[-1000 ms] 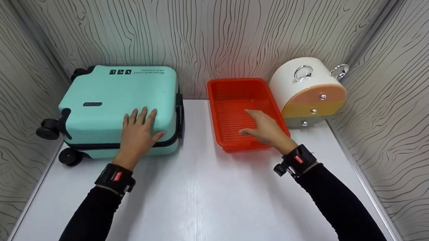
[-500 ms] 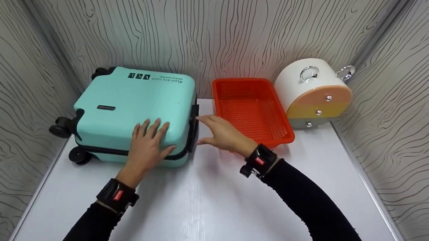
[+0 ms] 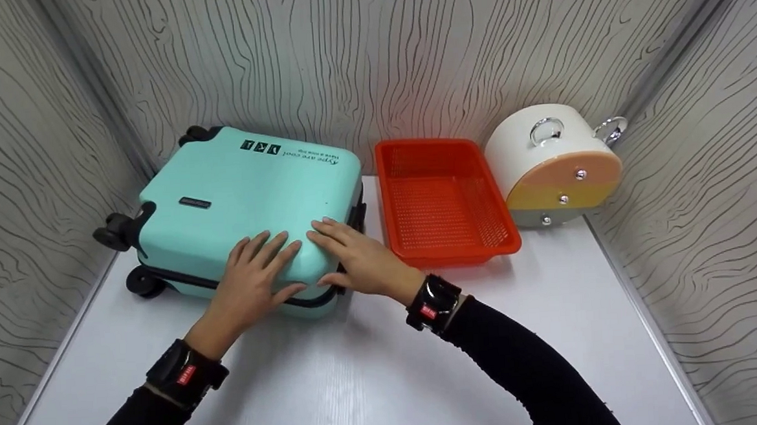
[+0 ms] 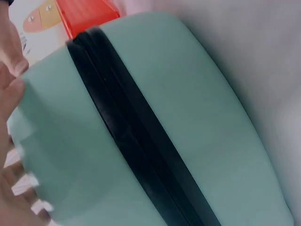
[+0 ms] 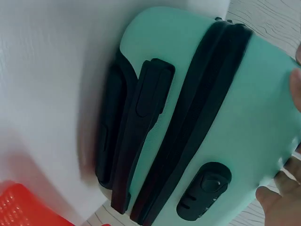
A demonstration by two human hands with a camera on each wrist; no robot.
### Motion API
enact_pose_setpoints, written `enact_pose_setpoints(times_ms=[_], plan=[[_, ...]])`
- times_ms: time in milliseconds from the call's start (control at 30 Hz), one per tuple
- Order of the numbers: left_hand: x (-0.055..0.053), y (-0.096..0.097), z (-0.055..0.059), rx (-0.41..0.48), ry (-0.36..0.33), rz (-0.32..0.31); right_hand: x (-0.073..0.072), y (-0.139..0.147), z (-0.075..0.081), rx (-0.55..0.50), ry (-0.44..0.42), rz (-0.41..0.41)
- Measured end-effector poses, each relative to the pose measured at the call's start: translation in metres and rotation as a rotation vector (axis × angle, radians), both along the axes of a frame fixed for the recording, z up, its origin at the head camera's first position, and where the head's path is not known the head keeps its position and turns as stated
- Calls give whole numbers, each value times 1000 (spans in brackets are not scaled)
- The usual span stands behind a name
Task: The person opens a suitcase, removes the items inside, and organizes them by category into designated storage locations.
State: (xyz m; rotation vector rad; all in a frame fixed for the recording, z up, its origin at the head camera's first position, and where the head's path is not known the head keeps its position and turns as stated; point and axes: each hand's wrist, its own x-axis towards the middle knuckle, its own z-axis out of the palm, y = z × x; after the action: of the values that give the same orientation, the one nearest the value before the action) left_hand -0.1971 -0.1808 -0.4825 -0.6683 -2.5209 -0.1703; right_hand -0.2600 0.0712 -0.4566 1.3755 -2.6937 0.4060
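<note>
Left hand point(image 3: 248, 289) and right hand point(image 3: 369, 259): fingers extended on case point(image 3: 248, 203), gripping nothing | case: on counter point(image 3: 336, 396), just left of basket point(image 3: 453, 255) | change: right hand joined left, case slid basketward; now handled two-handed

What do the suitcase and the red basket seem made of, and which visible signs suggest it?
The suitcase looks like hard plastic, smooth and satiny: rounded, rigid-looking corners, soft sheen. The red basket is probably moulded plastic, slightly glossy: regular perforations, small highlights.
</note>
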Motion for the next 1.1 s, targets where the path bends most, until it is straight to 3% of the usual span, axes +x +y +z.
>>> enact_pose_setpoints(times_ms=[200, 333, 433, 533, 667, 833, 933, 1100], plan=[[7, -7, -4, 86, 93, -102, 15, 0, -3, -21, 136, 28], [23, -13, -8, 150, 121, -140, 29, 1, -3, 26, 246, 77], [37, -14, -8, 184, 95, -121, 27, 6, 6, 20, 219, 122], [50, -8, -5, 217, 54, -57, 7, 22, 23, -22, 77, 89], [61, 10, -2, 251, 9, 64, -35, 50, 47, -38, -131, -105], [64, 33, 2, 235, -66, 172, -81, 67, 64, 24, -276, -302], [62, 41, 2, 195, -82, 217, -96, 64, 65, 36, -370, -342], [60, 45, -1, 172, -8, 255, -107, 48, 60, 99, -447, -293]])
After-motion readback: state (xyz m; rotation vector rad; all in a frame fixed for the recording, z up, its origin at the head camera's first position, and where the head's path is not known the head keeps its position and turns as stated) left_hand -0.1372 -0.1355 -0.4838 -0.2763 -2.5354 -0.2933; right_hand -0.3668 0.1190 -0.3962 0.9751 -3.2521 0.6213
